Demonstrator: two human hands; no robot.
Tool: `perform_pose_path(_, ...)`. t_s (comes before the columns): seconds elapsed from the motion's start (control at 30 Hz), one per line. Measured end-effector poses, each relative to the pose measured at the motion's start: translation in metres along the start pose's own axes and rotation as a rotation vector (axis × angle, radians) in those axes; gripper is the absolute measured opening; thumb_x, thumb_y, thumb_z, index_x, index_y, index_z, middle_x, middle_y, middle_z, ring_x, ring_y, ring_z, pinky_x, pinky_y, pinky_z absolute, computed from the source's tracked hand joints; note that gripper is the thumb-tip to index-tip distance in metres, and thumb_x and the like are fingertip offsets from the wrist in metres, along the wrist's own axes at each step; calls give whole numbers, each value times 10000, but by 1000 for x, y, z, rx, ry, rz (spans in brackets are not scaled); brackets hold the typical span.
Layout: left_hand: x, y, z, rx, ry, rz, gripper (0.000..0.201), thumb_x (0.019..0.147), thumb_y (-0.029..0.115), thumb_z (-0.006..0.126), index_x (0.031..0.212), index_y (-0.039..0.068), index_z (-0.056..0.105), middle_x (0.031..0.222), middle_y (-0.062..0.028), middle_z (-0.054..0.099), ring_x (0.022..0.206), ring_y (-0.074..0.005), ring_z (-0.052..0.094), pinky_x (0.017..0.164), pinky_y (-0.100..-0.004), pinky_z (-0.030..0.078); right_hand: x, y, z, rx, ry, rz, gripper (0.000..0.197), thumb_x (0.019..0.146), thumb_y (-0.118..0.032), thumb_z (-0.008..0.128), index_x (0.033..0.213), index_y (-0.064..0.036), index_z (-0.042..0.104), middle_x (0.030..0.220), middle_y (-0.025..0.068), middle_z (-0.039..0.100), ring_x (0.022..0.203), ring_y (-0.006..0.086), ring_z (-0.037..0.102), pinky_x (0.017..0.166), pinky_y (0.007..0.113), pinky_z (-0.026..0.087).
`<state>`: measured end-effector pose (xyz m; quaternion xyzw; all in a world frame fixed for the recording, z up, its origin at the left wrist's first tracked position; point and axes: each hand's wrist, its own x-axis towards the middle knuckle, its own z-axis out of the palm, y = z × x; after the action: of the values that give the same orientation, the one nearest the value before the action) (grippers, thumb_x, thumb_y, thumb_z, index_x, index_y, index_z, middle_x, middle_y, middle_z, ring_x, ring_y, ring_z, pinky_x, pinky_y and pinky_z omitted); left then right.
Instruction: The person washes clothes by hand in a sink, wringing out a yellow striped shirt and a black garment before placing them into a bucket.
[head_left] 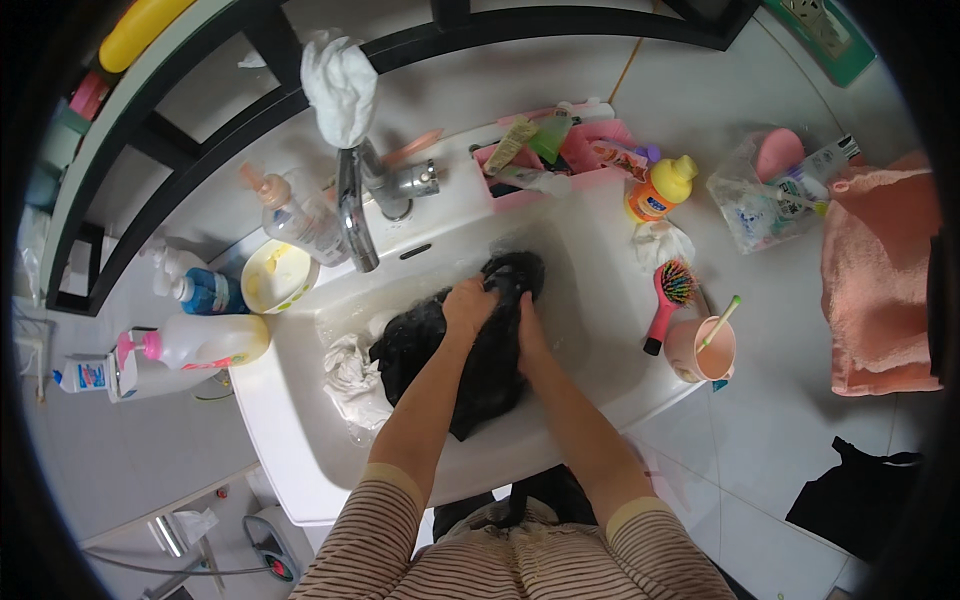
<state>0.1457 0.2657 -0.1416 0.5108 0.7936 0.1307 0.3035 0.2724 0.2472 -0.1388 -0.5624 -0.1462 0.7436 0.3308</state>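
Note:
A wet black garment lies bunched in the white sink. My left hand grips its upper part from the left, fingers closed in the folds. Close beside it, my right hand holds the garment's right edge, thumb upward and most fingers hidden by the fabric. A crumpled white cloth rests against the black one at the basin's left. Shallow water surrounds both. Above the basin stands a chrome faucet, with a white cloth draped over its top.
Left of the basin stand a pump bottle, a bowl and a detergent jug. At the right are a pink organizer, a yellow-capped orange bottle, a hairbrush and a cup. A peach towel hangs farther right.

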Motion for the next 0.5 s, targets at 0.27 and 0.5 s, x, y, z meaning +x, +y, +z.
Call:
perform_pose_path(0.27, -122, -30, -111, -1216, -21, -213, 250, 755, 159, 609, 937, -12, 634, 841, -65, 637, 761, -157, 596, 691, -254, 462, -54, 16, 54, -337, -349, -304, 377, 844, -376, 594, 952, -15, 616, 829, 36, 607, 754, 136, 556, 712, 303, 458)
perform_pose_path(0.5, -190, -105, -134, -851, 760, -238, 439, 800, 207, 646, 1168, 1, 524, 1056, -127, 579, 956, -226, 542, 860, -327, 409, -112, 70, 117, -1264, -495, -1124, 444, 856, -318, 535, 1219, -64, 500, 1072, 131, 571, 1042, 266, 503, 775, 374, 345)
